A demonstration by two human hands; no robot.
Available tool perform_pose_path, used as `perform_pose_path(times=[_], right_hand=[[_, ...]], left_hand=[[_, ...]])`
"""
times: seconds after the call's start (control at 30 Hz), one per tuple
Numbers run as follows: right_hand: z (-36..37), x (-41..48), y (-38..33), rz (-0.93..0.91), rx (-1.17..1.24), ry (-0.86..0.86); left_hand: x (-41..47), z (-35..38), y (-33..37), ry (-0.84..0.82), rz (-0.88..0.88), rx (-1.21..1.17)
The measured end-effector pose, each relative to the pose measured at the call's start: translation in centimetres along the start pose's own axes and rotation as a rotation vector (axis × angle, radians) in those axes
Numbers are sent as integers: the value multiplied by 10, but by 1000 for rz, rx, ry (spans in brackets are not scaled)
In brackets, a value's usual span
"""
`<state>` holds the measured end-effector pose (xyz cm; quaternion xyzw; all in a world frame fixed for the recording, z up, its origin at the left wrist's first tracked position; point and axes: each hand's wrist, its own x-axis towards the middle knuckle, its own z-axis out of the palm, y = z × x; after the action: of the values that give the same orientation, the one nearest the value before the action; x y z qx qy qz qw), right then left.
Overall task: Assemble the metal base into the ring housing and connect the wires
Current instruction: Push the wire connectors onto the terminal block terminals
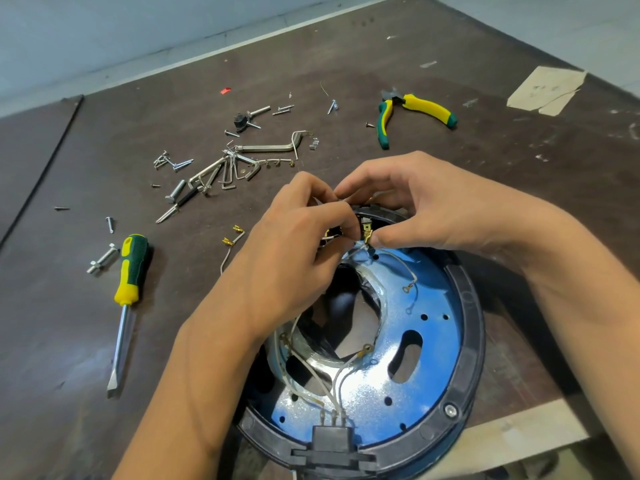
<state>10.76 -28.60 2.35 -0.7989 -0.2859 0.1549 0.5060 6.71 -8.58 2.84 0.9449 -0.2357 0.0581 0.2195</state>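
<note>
Head view: we see left hand point(294, 247) grip pinching thin white wire point(341, 200), right hand point(426, 209) grip pinching brass wire terminal point(368, 237) above blue metal base point(440, 341).

Speckled blue metal base point(436, 344), black ring housing point(472, 341)

Single wide-angle view is taken from the head, pitched forward and down onto the tabletop point(52, 341); near edge is framed close, far wall point(104, 36) is caught at top.
</note>
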Motion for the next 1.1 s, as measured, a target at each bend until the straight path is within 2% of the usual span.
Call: perform_pose_path(times=[1.1], right_hand=[[-3, -1, 4, -14, 3, 8]], left_hand=[[1, 0, -1, 21, 23, -1]])
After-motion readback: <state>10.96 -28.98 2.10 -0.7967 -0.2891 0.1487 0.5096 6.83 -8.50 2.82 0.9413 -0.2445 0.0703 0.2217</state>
